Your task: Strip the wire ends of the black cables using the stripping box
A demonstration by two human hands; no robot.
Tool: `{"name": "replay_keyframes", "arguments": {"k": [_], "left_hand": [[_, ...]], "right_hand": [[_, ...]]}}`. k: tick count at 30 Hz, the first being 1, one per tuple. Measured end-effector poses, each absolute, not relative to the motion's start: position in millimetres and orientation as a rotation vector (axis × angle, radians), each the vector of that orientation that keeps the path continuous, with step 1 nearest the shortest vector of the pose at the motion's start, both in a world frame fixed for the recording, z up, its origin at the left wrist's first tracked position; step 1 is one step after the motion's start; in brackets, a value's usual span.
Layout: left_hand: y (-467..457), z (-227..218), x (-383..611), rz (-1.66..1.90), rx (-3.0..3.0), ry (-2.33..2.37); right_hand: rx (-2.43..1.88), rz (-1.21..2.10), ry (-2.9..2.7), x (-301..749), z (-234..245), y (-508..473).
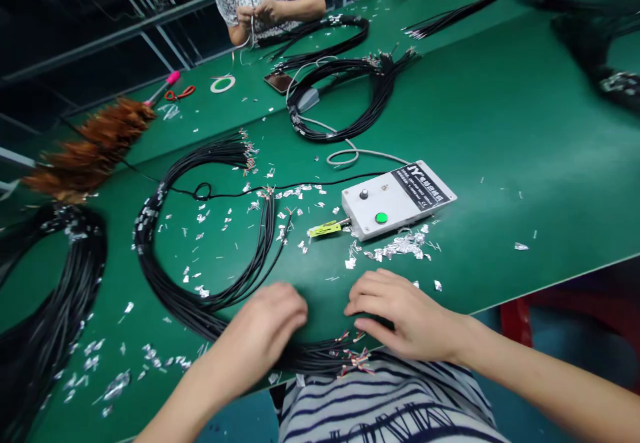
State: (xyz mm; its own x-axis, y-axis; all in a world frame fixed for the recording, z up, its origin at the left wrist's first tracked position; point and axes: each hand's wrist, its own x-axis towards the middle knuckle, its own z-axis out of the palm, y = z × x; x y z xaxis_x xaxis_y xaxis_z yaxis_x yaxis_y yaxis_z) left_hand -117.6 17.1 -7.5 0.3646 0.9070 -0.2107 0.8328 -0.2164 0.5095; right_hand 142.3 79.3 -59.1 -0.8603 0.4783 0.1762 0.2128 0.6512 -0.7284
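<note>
Green tabletop (520,143) takes up most of my view. Black cable bundle (154,276) loops around on my left, its near end by the table edge, right at my hands. White box (360,213) sits just beyond. My left hand (267,320) is curled, can't tell if it's gripping anything; right hand's (395,313) loosely open near colored wire ends (357,361). Silvery scraps (403,244) everywhere lol.

The left hand (275,316) is curled inward, facing the loosely bent right hand (400,313).
</note>
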Motion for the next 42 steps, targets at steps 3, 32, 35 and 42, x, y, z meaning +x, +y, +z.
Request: {"name": "replay_keyframes", "arguments": {"k": [3, 32, 35, 42], "left_hand": [[-4.3, 3.4, -110.1, -0.303, 2.024, 1.515], [7.5, 26.4, -123.1, 0.401, 1.71, 1.699], [15.3, 30.6, -102.8, 0.452, 1.756, 1.63], [38.1, 20.1, -64.0, 0.587, 1.66, 1.439]], "right_hand": [[-0.553, 1.028, -2.507, 138.3, -58.3, 83.7], [-0.711, 1.626, -2.248, 124.4, -43.6, 72.9], [-0.539, 1.696, -2.445, 130.1, -33.2, 65.3], [-0.854, 1.706, -1.944, 128.7, -34.2, 82.9]]}}
